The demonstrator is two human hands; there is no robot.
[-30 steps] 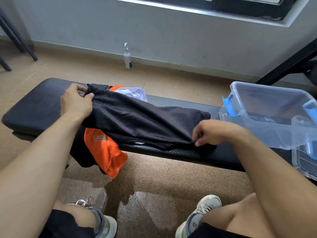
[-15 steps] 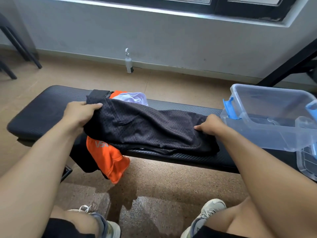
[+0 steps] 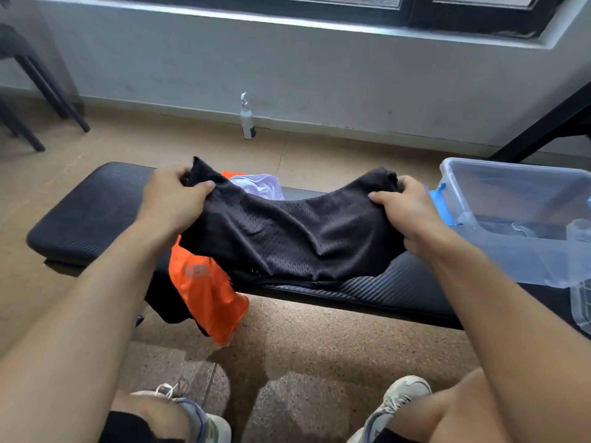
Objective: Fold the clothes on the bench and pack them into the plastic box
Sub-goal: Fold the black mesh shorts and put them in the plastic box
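A black mesh garment is stretched between my hands over the black padded bench. My left hand pinches its left end and my right hand grips its right end; both ends are raised and the middle sags onto the bench. Beneath it an orange garment hangs over the bench's front edge, and a white garment shows behind. The clear plastic box with blue latches stands on the bench's right end, close to my right hand.
A clear lid lies at the far right, partly under the box. A white spray bottle stands on the floor by the wall. Black chair legs are at the far left, a black diagonal frame at the right. My shoes show below.
Both hands have lifted the ends of the black garment off the bench, and my right hand went from resting on the cloth to gripping its end.
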